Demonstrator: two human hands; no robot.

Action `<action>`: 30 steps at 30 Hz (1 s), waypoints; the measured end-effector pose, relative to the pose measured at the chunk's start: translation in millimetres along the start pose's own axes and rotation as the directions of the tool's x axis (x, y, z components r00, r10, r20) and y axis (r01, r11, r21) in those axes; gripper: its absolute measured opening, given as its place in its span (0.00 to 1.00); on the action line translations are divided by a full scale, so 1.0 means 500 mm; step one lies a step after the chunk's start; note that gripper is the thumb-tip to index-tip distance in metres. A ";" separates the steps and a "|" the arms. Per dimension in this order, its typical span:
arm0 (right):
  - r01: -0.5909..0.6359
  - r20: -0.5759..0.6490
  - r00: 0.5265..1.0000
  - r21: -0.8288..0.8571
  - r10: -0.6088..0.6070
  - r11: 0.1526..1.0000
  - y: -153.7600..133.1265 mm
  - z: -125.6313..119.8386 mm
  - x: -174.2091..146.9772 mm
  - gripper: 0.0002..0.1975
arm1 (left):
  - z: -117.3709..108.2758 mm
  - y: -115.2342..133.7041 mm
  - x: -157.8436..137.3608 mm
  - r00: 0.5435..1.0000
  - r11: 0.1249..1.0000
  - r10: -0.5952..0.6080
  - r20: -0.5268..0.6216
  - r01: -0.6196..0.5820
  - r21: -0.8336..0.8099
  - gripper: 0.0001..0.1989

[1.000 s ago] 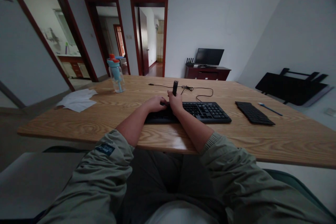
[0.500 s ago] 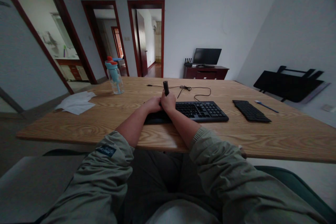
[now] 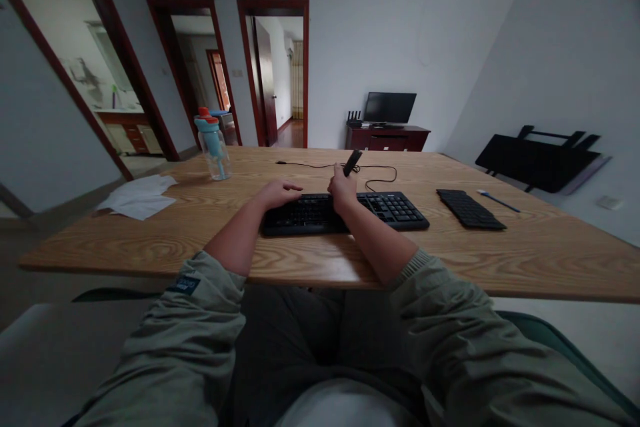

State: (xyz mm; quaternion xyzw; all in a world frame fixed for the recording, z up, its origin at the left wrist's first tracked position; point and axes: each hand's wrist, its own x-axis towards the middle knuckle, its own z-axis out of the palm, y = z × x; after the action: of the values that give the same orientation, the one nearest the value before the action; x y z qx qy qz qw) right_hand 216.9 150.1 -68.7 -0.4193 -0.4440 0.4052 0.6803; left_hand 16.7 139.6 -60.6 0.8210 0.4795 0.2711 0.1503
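Note:
A black keyboard (image 3: pixel 310 217) lies flat on the wooden table in front of me. Above its middle, my right hand (image 3: pixel 344 190) is closed around a black handled tool (image 3: pixel 353 161), whose handle sticks up and leans right. The tool's lower end is hidden by the hand, so its kind does not show. My left hand (image 3: pixel 280 193) rests at the keyboard's upper left edge with fingers stretched out, holding nothing visible. The keyboard's cable (image 3: pixel 383 180) lies behind it, partly bundled.
A thin black ridged panel (image 3: pixel 470 209), perhaps a keyboard cover, lies right on the table (image 3: pixel 300 260), beside a blue-handled brush (image 3: pixel 500 201). At left are white tissues (image 3: pixel 137 197) and a clear bottle (image 3: pixel 215 153) with a red and blue lid.
My hands have come apart. The right hand has moved right along the keyboard with the tool, which now leans right. The left hand has moved left and its fingers have straightened.

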 end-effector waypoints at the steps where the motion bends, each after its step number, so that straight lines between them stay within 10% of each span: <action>1: -0.040 -0.050 0.998 0.073 0.044 0.997 -0.008 -0.018 0.007 0.21 | -0.004 -0.003 0.000 1.000 1.000 -0.019 -0.010 0.019 0.013 0.17; 14: 0.026 -0.253 0.967 0.169 0.018 0.985 -0.132 -0.367 0.055 0.20 | -0.008 -0.005 -0.006 0.987 0.987 -0.159 0.008 0.159 -0.016 0.23; 23: 0.200 -0.552 0.816 -0.009 -0.171 0.980 -0.234 -0.711 0.064 0.21 | -0.010 -0.001 -0.007 0.985 0.984 -0.172 -0.017 0.172 0.043 0.26; 30: 0.168 -0.524 0.841 0.023 -0.131 0.985 -0.185 -0.737 -0.013 0.21 | -0.008 -0.010 -0.008 0.982 0.982 -0.186 -0.010 0.186 0.026 0.27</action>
State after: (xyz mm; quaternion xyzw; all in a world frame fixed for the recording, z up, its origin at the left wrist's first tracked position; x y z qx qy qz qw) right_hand 579.6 36.6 -77.9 -0.4538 -0.2605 0.2372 0.8185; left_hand 9.3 138.3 -61.4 0.7734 0.5584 0.2525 0.1618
